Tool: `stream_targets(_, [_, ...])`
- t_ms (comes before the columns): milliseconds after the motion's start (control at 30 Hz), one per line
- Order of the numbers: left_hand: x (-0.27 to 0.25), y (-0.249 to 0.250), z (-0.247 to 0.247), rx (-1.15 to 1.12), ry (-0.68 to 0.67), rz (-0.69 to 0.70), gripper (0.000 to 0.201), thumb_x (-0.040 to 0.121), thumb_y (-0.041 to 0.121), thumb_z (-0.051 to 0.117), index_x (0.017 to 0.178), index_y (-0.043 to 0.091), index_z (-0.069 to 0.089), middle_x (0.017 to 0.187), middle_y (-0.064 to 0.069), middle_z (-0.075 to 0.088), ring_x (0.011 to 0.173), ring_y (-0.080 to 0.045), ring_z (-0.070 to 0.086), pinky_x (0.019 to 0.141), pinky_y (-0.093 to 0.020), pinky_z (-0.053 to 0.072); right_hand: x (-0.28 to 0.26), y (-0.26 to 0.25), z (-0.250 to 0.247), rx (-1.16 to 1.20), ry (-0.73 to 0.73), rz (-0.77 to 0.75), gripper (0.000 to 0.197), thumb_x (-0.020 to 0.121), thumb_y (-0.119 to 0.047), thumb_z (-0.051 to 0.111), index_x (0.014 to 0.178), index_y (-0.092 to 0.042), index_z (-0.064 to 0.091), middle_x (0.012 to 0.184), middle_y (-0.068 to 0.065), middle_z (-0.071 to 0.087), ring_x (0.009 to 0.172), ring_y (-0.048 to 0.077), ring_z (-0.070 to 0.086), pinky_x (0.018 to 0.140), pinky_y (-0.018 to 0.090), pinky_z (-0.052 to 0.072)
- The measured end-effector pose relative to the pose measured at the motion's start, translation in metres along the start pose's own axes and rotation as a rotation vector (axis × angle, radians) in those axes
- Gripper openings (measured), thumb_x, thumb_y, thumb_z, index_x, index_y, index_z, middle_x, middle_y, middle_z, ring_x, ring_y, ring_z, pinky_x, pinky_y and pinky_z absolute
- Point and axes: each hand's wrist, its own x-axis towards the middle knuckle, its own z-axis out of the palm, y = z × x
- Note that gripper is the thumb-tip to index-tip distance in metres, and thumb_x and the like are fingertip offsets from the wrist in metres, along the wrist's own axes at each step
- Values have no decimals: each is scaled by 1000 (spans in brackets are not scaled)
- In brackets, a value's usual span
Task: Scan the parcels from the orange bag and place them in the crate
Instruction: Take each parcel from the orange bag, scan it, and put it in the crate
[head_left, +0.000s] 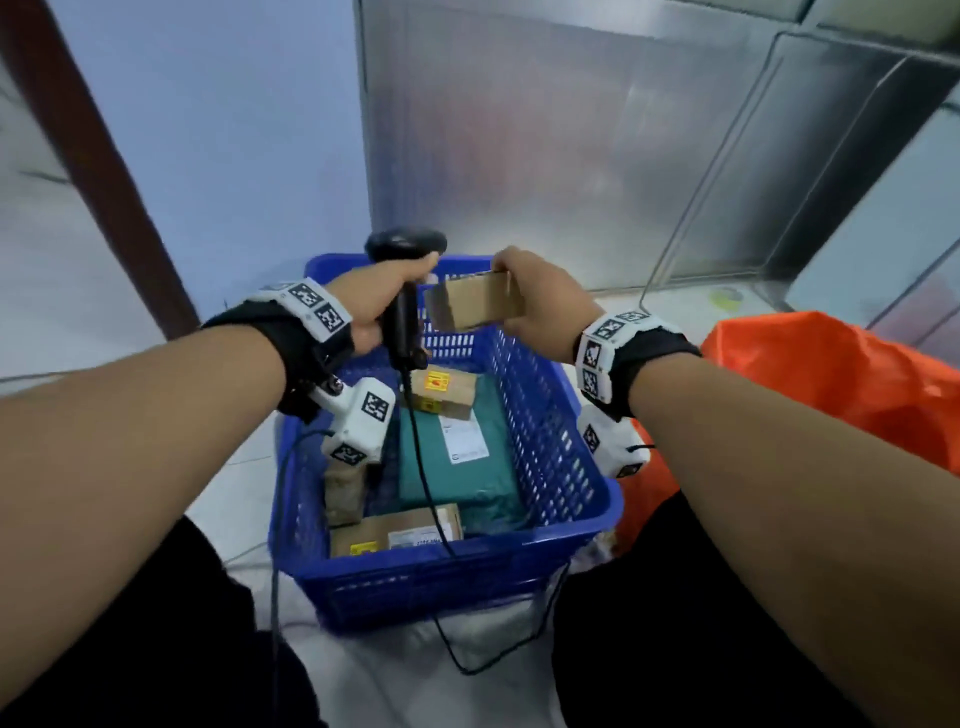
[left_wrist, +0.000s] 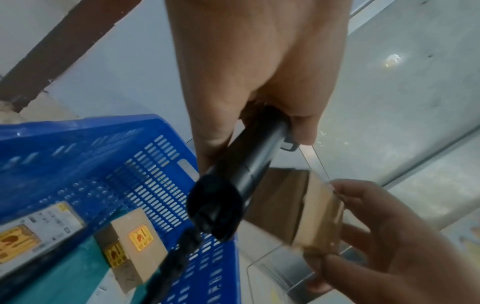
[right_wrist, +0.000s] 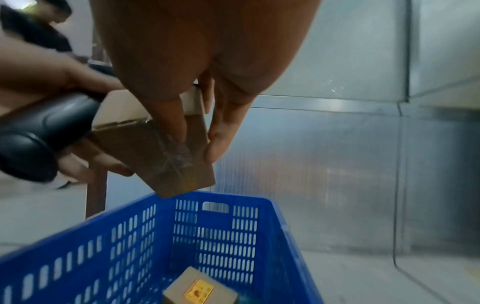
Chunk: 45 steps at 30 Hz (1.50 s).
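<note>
My left hand (head_left: 382, 306) grips a black handheld scanner (head_left: 405, 291) by its handle, its head pointing right. Beside it my right hand (head_left: 524, 306) pinches a small brown cardboard parcel (head_left: 475, 306) by its right end, above the far end of the blue crate (head_left: 561, 467). The left wrist view shows the scanner handle (left_wrist: 246, 166) in my fist and the parcel (left_wrist: 311, 209) in the other hand. In the right wrist view my fingers (right_wrist: 221, 131) hold the parcel (right_wrist: 161, 152) over the crate rim (right_wrist: 207, 197). The orange bag (head_left: 831, 384) lies at the right.
Inside the crate lie a teal mailer (head_left: 457, 457) with a white label, a small box with yellow stickers (head_left: 441, 395), and two brown boxes (head_left: 400, 532) near the front. The scanner cable (head_left: 431, 499) trails through the crate to the floor. Metal panels (head_left: 571, 130) stand behind.
</note>
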Motion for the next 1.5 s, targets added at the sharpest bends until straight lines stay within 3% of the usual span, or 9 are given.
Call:
stream_targets(233, [12, 6, -8, -168, -39, 70, 28, 97, 35, 65, 115, 13, 69, 101, -12, 74, 82, -28, 72, 78, -44, 61, 40, -14, 6, 41, 126, -175, 69, 73, 16, 57, 132, -16, 50, 140, 5, 44, 115, 24, 53, 90, 32, 51])
stream_targets(367, [19, -6, -16, -165, 82, 69, 14, 95, 18, 68, 106, 9, 66, 86, -12, 72, 69, -25, 71, 61, -43, 62, 47, -18, 19, 95, 54, -162, 71, 76, 15, 58, 136, -18, 46, 138, 5, 48, 114, 21, 53, 86, 25, 44])
stream_targets(533, [26, -9, -26, -139, 357, 173, 26, 83, -2, 76, 107, 1, 67, 94, -20, 76, 73, -33, 72, 66, -52, 61, 51, -18, 29, 429, 72, 14, 63, 84, 0, 61, 140, -21, 42, 129, -4, 59, 103, 12, 59, 75, 17, 49])
stream_targets(700, [25, -10, -25, -113, 342, 224, 21, 81, -5, 76, 96, 7, 69, 100, -17, 77, 88, -33, 76, 76, -51, 62, 57, -19, 30, 694, 105, 183, 28, 91, -19, 64, 119, -19, 60, 115, -2, 63, 102, 21, 66, 74, 41, 63])
stream_targets(967, [17, -10, -13, -85, 241, 350, 26, 86, -7, 68, 107, 8, 72, 107, -8, 75, 84, -23, 77, 76, -46, 63, 58, -11, 29, 907, 84, 381, 34, 87, -12, 71, 114, -17, 52, 102, 6, 72, 84, 28, 75, 77, 51, 61])
stream_targets(1100, [15, -2, -14, -46, 204, 382, 14, 84, -6, 68, 94, 3, 71, 95, -7, 76, 91, -26, 76, 78, -47, 62, 54, 9, 21, 1108, -73, 499, 43, 86, -1, 72, 114, -15, 43, 113, 13, 69, 94, 36, 73, 82, 55, 59])
stream_targets(1200, [11, 5, -12, -29, 153, 420, 7, 89, 8, 71, 88, 2, 68, 92, -17, 74, 90, -33, 74, 80, -49, 61, 51, 25, 15, 1063, -62, 558, 50, 83, 5, 71, 118, -16, 42, 116, 13, 67, 97, 33, 71, 84, 52, 59])
stream_targets(1300, [7, 9, -6, 18, 79, 428, 30, 96, 26, 67, 83, -1, 68, 86, -20, 71, 81, -33, 71, 79, -49, 62, 49, 33, 9, 982, -49, 570, 39, 84, 5, 69, 116, -8, 52, 112, 11, 71, 97, 29, 72, 83, 47, 60])
stream_targets(1500, [4, 4, 4, 90, 18, 398, 32, 96, 28, 67, 76, 3, 65, 76, -18, 69, 77, -33, 68, 80, -49, 60, 50, 39, 7, 805, 42, 594, 25, 77, 1, 76, 94, -12, 62, 99, 8, 75, 89, 29, 74, 81, 47, 61])
